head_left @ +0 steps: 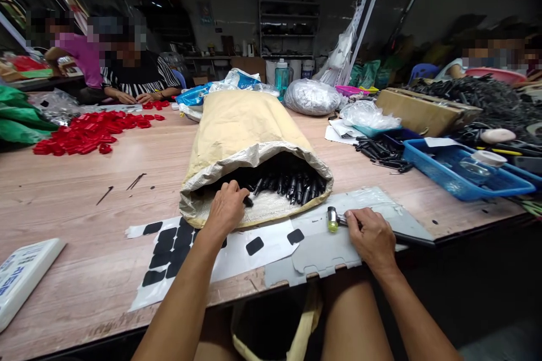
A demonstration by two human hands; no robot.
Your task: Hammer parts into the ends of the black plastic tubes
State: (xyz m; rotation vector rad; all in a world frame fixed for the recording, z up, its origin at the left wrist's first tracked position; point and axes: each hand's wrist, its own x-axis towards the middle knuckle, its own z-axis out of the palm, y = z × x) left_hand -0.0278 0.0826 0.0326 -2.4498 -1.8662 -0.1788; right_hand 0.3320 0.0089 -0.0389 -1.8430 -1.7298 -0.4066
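Observation:
A tan sack [249, 118] lies on the table with its mouth facing me, and many slim black parts [292, 183] fill its inside. My left hand [228, 204] is at the left of the mouth, fingers curled around a short black piece [248, 201] whose end shows past the fingertips. My right hand [372, 234] is closed on a small hammer [332, 219] with a metal head and a yellow-green face. The hammer's black handle runs out to the right, and its head rests over a grey plastic sheet [305, 262].
A white sheet of black rounded stickers [165, 242] lies before the sack. Red parts [93, 130] are heaped at left, near a white box [25, 276]. A blue basket [461, 180], black parts and a cardboard box [423, 110] stand right. People sit at the far left and right.

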